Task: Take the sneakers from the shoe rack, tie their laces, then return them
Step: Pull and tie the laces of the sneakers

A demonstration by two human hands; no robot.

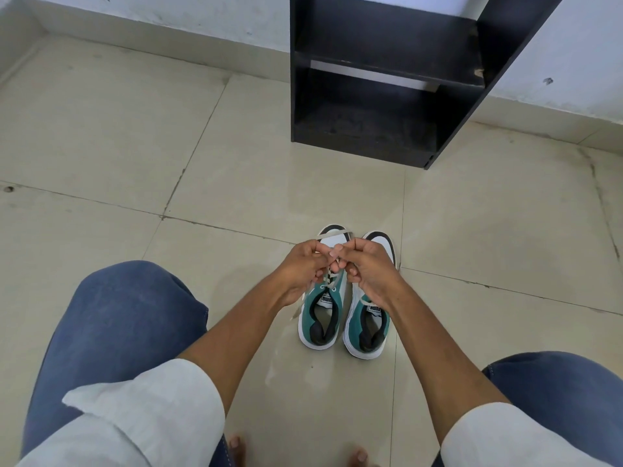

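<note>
Fingers of left hand (303, 267) and right hand (365, 267) pinch laces (332, 276) over left sneaker (323, 311).

Brand labels on the two sneakers

The left sneaker (320, 315) carries a white tongue label (326, 299) with the word "PUMA" in dark letters, seen upside down from the head camera. The right sneaker (367, 318), just beside it at 3 o'clock, shows the same "PUMA" tongue tag (375, 309), partly hidden at its 1 o'clock corner by a forearm. No other text is readable.
</note>
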